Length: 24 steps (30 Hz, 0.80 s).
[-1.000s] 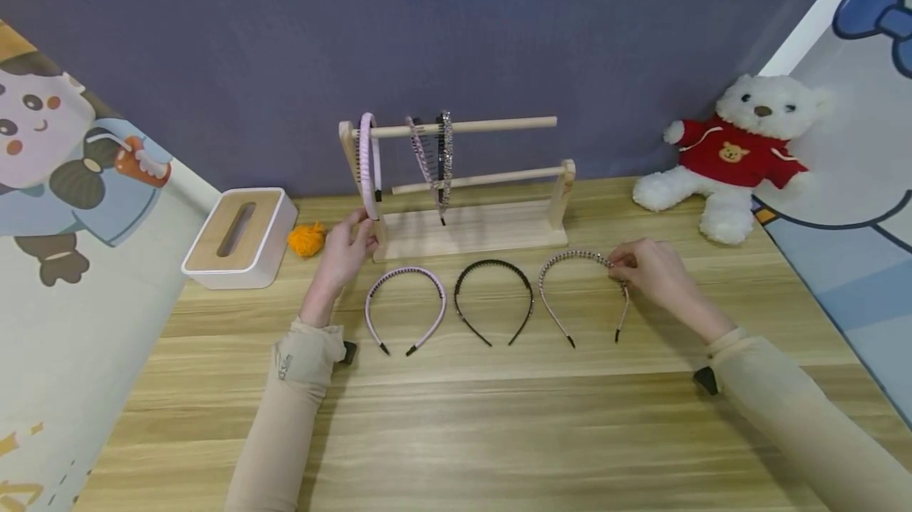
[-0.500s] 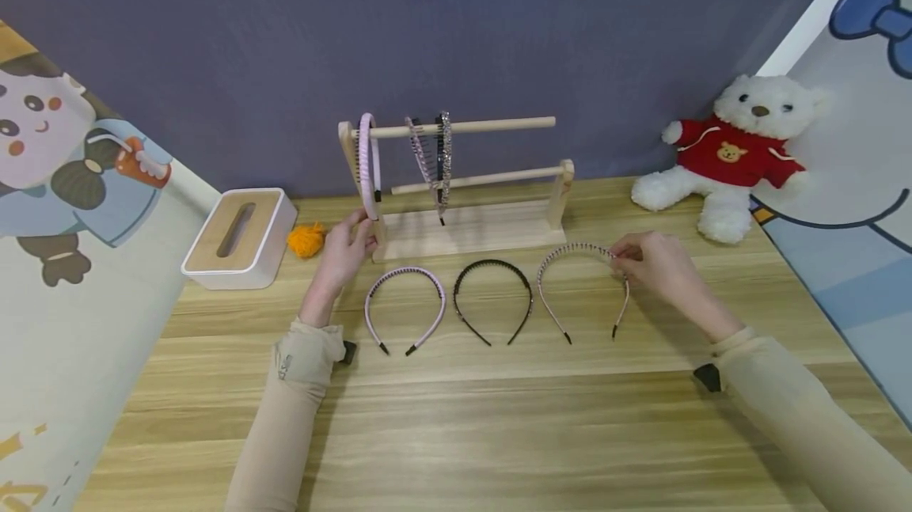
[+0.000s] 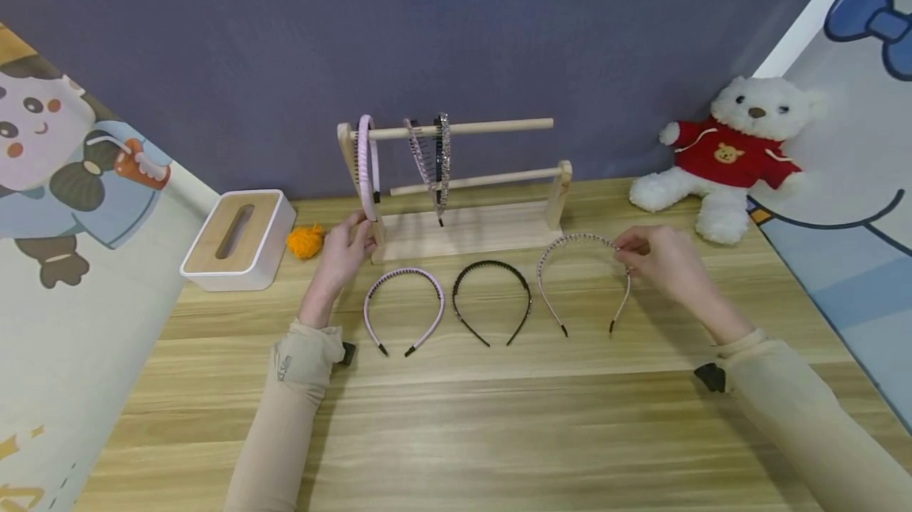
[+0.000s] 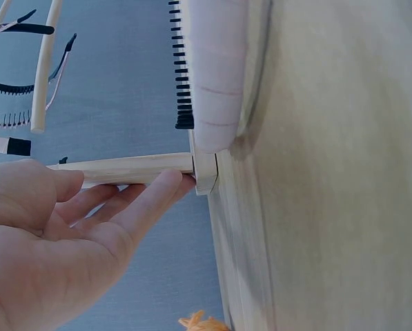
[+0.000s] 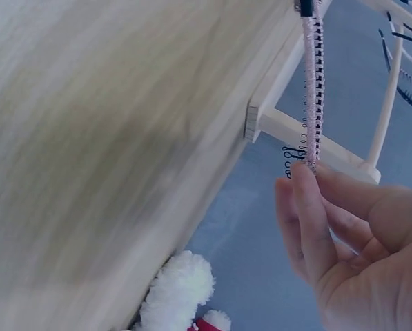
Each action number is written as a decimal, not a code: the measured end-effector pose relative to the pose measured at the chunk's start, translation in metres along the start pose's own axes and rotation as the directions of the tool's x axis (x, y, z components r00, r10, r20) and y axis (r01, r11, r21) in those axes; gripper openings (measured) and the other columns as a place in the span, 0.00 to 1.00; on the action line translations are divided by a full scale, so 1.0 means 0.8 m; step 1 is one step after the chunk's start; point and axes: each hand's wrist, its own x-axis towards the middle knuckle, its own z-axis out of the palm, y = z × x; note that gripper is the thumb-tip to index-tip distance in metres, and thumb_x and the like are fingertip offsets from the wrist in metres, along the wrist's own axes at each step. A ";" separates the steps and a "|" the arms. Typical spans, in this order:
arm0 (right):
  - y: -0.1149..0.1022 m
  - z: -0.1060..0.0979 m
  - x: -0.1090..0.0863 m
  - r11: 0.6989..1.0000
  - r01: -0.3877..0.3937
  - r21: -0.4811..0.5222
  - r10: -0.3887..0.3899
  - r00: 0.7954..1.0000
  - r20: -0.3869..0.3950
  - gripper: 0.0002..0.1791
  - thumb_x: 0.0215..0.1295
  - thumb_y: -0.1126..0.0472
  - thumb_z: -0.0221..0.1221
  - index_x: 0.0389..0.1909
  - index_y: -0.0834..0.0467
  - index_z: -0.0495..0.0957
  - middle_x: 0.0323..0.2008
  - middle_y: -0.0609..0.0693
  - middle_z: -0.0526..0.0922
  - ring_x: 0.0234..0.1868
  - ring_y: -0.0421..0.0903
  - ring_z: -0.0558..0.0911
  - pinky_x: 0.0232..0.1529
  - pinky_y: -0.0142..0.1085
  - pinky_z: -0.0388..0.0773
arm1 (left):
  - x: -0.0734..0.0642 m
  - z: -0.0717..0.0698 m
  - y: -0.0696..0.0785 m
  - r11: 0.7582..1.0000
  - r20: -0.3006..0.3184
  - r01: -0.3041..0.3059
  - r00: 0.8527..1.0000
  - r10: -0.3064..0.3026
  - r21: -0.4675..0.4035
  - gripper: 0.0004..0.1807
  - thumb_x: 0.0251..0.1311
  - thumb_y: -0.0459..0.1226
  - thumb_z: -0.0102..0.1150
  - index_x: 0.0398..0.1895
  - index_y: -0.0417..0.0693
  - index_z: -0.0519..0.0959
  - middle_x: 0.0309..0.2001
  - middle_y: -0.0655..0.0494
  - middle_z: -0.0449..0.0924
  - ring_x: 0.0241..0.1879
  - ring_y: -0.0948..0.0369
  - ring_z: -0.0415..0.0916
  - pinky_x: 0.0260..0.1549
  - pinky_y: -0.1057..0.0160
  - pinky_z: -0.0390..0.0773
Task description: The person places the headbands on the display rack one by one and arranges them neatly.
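A slim pinkish headband with a beaded band and small teeth (image 3: 558, 244) is pinched near its right side by my right hand (image 3: 659, 259); in the right wrist view the thumb and fingertips meet on its band (image 5: 312, 89). It is held above the tabletop, ends toward me. My left hand (image 3: 345, 249) touches the left post of the wooden headband stand (image 3: 470, 231). In the left wrist view its extended fingertips (image 4: 170, 178) lie along the post (image 4: 123, 165) by the base. A lilac wrapped headband (image 3: 366, 168) hangs above that hand.
On the table lie a lilac headband (image 3: 368, 302) and a black headband (image 3: 527, 298). Several headbands, one glittery (image 3: 445, 160), hang on the stand's upper rod (image 3: 499, 127). A tissue box (image 3: 267, 263) and an orange pompom (image 3: 305, 241) stand left; a white teddy bear (image 3: 727, 156) sits right.
My right hand has lifted the beaded headband from the table and drawn it slightly toward the stand. My left hand stays at the stand's post.
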 end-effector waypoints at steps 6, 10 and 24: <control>-0.002 -0.007 -0.002 1.000 -0.003 0.029 0.004 1.000 -0.030 0.07 0.69 0.73 0.69 0.45 0.73 0.86 0.38 0.67 0.89 0.32 0.58 0.91 0.24 0.24 0.83 | 0.000 0.001 -0.001 1.000 0.000 -0.011 1.000 0.011 0.010 0.24 0.87 0.32 0.41 0.75 0.24 0.67 0.58 0.21 0.77 0.55 0.33 0.83 0.53 0.57 0.89; -0.004 -0.011 -0.004 0.999 0.012 0.033 -0.010 0.999 -0.050 0.07 0.69 0.74 0.69 0.44 0.73 0.85 0.37 0.68 0.89 0.33 0.61 0.91 0.23 0.23 0.83 | 0.000 0.000 -0.001 1.000 0.008 0.002 1.000 -0.002 -0.004 0.24 0.87 0.33 0.41 0.76 0.25 0.66 0.59 0.21 0.76 0.55 0.34 0.83 0.53 0.57 0.89; -0.017 -0.020 -0.005 0.997 0.006 0.083 0.002 0.996 -0.090 0.07 0.70 0.73 0.69 0.45 0.73 0.85 0.38 0.67 0.89 0.34 0.59 0.90 0.24 0.21 0.83 | 0.000 0.000 0.000 1.000 0.017 -0.001 1.000 0.001 -0.017 0.24 0.87 0.33 0.40 0.76 0.24 0.65 0.63 0.20 0.73 0.56 0.32 0.82 0.54 0.55 0.89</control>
